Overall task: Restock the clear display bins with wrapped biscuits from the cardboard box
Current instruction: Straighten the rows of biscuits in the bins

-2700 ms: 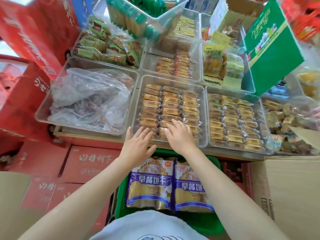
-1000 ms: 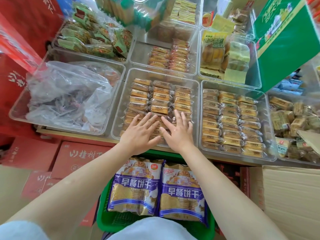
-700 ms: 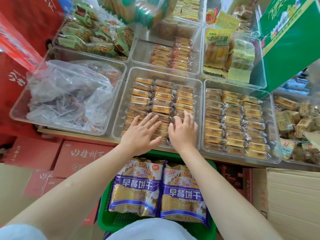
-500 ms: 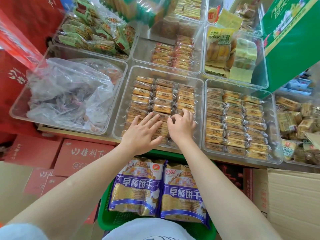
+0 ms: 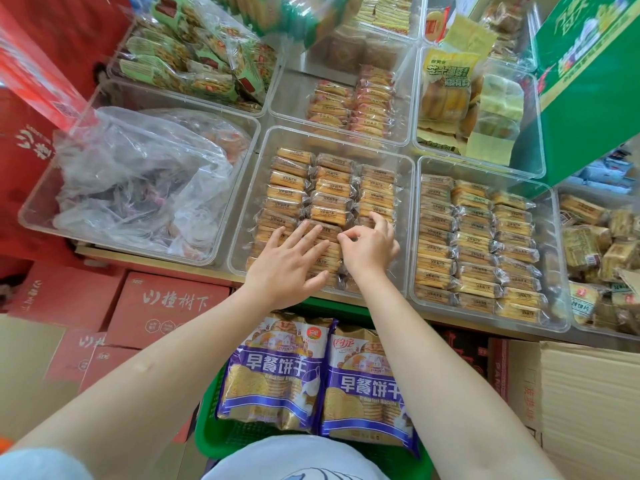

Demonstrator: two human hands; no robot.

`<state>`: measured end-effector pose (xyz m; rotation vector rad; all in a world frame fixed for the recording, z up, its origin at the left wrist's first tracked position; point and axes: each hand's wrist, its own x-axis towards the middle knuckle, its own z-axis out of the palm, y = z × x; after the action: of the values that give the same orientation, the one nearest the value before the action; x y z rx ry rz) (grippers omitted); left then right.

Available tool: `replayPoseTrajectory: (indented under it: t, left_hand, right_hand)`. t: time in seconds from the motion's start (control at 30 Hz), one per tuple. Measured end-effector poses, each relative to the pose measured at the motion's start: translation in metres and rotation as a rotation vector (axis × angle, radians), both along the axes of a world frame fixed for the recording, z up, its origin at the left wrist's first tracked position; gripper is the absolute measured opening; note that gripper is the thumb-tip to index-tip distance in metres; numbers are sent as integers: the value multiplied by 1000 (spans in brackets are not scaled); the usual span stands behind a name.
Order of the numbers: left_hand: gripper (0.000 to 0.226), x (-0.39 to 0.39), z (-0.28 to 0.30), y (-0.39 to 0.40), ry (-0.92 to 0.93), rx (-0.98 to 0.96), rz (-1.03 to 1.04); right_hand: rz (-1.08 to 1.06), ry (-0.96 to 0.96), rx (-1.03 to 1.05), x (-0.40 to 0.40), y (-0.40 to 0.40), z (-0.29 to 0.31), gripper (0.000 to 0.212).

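Note:
The middle clear bin holds three rows of wrapped biscuits in clear film. My left hand lies flat with spread fingers on the near packs of the left and middle rows. Beside it, my right hand has its fingers curled over a wrapped biscuit in the right row, thumb and forefinger pinching at the pack's edge. The cardboard box stands at the lower right, with only its flaps showing and its contents hidden.
A second clear bin to the right is filled with similar packs. The left bin holds a crumpled plastic bag. Two purple biscuit bags lie in a green basket below my arms. Red cartons sit lower left, a green box upper right.
My right hand went from flat on the packs to curled, pinching one in the right row. My left hand stayed flat and slid slightly forward.

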<state>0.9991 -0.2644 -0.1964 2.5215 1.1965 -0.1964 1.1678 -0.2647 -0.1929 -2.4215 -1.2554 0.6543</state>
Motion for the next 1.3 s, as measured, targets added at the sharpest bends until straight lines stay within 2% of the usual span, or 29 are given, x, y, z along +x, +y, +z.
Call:
replayPoseTrajectory:
  t: [0.37,0.5,0.6,0.63,0.73,0.97,1.17,1.3]
  left_hand:
    - [72,0,-3,4,19,-46,-14]
    - [72,-2,-4,7,-35,-34,-16]
    - [73,-2,-5,10,-100,33,32]
    - [75,-1,-5,11,-92,32,52]
    - [78,2,-7,12,-47,-14,92]
    - [77,3,-8,11,-12,-18,90]
    - [77,4,-9,11,-9,-10,92]
    - [77,4,-8,11,-12,-9,90]
  right_hand:
    - [9,-46,36,3,-3,-4,15]
    - [51,-61,9,6,-1,1,8]
    - [89,-67,14,10,10,10,32]
    - [102,-77,20,11,15,13,33]
    - [127,-120,-35,10,28,12,24]
    - [174,-162,-95,11,35,5,28]
    - [192,-158,-144,11,36,2,41]
    - [181,-132,-174,12,38,4,36]
